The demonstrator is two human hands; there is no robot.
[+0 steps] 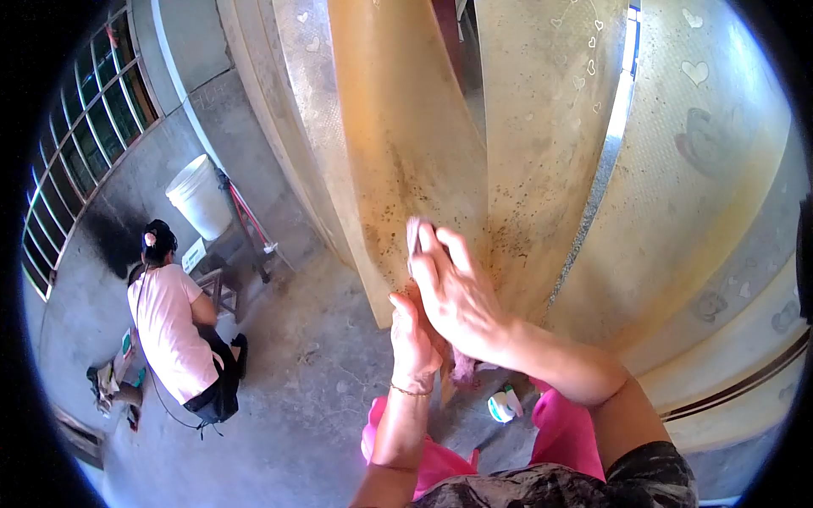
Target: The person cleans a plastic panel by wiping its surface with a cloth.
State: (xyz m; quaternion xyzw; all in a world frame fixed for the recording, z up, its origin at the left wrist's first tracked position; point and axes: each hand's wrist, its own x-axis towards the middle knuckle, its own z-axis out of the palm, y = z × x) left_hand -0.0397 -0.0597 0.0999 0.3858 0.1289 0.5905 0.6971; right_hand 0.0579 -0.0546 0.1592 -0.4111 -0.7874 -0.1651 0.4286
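Observation:
Yellowish plastic strips (406,102) hang in front of me, with dark specks on their lower part. My right hand (457,292) lies over the lower part of the middle strip, its fingers closed round a small greyish-pink thing, perhaps a cloth, that shows at the fingertips. Just below and to the left, my left hand (412,339) is at the strip's lower edge, thumb up, and grips it from beneath; its other fingers are mostly hidden. A pinkish tuft (462,370) shows below my hands.
A person (174,330) in a pink shirt crouches at the left, near a small stool (222,292). A white bucket (201,196) stands by the wall. A white and green container (505,405) is on the floor below my hands. Barred window (85,127) at upper left.

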